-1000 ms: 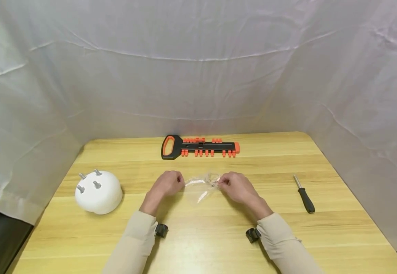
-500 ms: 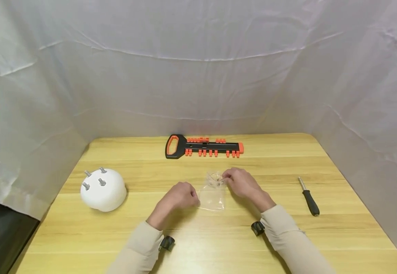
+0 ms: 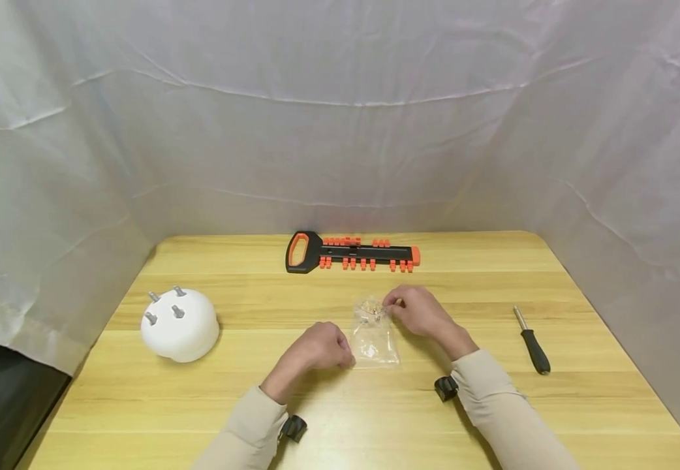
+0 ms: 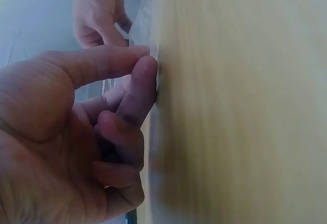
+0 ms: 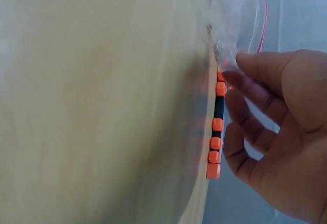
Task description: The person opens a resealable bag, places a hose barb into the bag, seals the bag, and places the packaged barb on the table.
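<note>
A small clear zip bag lies on the wooden table, with small metal bits bunched at its far end. My left hand pinches the bag's near left corner between thumb and forefinger. At the far end, my right hand pinches the bag by the bunched bits. In the right wrist view the bag shows a pink zip strip above my right hand. The left wrist view has the bag's edge rising towards the other hand.
A white dome with several grey bolts stands at the left. A black and orange holder rail lies at the back middle. A black-handled driver lies at the right. White cloth walls close in three sides.
The bag has turned from lying across between my hands to lying lengthwise. My left hand has come nearer and to the right, while the right hand has kept its hold at the far end.
</note>
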`<action>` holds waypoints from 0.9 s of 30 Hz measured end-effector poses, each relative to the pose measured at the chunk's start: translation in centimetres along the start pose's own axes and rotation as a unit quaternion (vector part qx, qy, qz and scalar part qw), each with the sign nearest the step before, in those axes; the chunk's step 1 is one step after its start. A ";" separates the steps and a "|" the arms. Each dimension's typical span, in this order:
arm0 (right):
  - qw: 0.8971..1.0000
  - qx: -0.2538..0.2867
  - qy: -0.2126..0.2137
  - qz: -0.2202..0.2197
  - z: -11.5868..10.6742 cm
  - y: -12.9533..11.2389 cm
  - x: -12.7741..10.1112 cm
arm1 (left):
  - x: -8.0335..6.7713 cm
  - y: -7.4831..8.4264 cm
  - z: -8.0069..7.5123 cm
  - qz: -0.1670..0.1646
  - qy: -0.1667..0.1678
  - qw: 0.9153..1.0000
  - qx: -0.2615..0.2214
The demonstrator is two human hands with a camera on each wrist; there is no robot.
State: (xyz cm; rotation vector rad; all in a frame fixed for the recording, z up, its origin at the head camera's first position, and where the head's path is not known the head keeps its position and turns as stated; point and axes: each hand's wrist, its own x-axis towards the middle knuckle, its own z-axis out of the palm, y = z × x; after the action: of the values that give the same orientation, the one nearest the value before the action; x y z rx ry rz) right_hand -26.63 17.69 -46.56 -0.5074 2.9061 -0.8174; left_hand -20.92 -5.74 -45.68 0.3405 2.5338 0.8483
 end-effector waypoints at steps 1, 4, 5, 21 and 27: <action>1.000 0.007 0.003 -0.003 -0.1 0.1 0.0 | 0.0 0.0 0.0 0.000 0.002 1.000 0.000; 0.999 0.030 0.012 -0.020 -0.7 0.2 -0.1 | 0.1 -0.1 0.0 0.005 0.009 1.000 0.002; 0.999 0.038 0.015 -0.026 -0.9 0.2 -0.2 | 0.1 -0.2 0.0 0.007 0.012 1.000 0.003; 0.970 0.061 0.163 -0.172 -4.7 -1.6 -1.7 | 0.4 -0.7 -0.2 0.069 0.089 0.993 -0.033; 0.954 0.070 0.200 -0.212 -5.6 -2.6 -2.3 | 0.5 -0.8 -0.4 0.083 0.110 0.990 -0.026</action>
State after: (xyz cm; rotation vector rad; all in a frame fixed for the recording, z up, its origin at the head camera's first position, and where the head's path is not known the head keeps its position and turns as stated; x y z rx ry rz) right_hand -24.64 19.14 -40.42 -1.0915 3.0985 -1.3090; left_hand -21.61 -6.37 -46.09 0.4692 2.7074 1.0658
